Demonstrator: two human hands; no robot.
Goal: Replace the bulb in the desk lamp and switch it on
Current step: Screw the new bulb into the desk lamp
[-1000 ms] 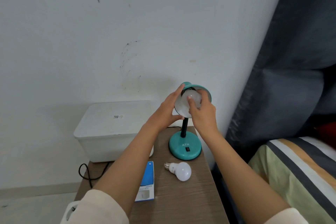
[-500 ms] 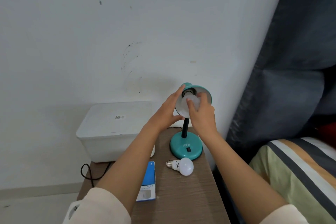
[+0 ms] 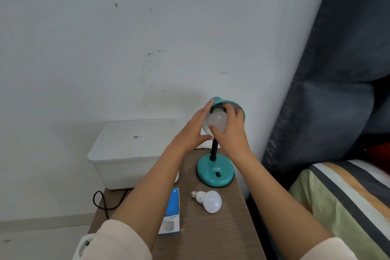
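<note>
A teal desk lamp with a round base (image 3: 215, 173) and a black switch (image 3: 218, 174) stands at the back right of the wooden bedside table (image 3: 211, 230). Its shade (image 3: 236, 110) is tilted toward me. My left hand (image 3: 193, 131) grips the shade's left rim. My right hand (image 3: 231, 131) wraps around a white bulb (image 3: 217, 120) sitting at the socket inside the shade. A second white bulb (image 3: 207, 200) lies loose on the table in front of the base. A blue and white bulb box (image 3: 172, 211) lies flat to its left.
A white lidded plastic bin (image 3: 130, 150) sits at the table's back left against the wall. A black cable (image 3: 105, 202) loops off the table's left edge. A dark padded headboard (image 3: 329, 91) and a striped bed cover (image 3: 346, 196) stand close on the right.
My right hand has shifted its grip round the bulb in the shade, fingers now higher near the socket. The left hand stays on the shade rim.
</note>
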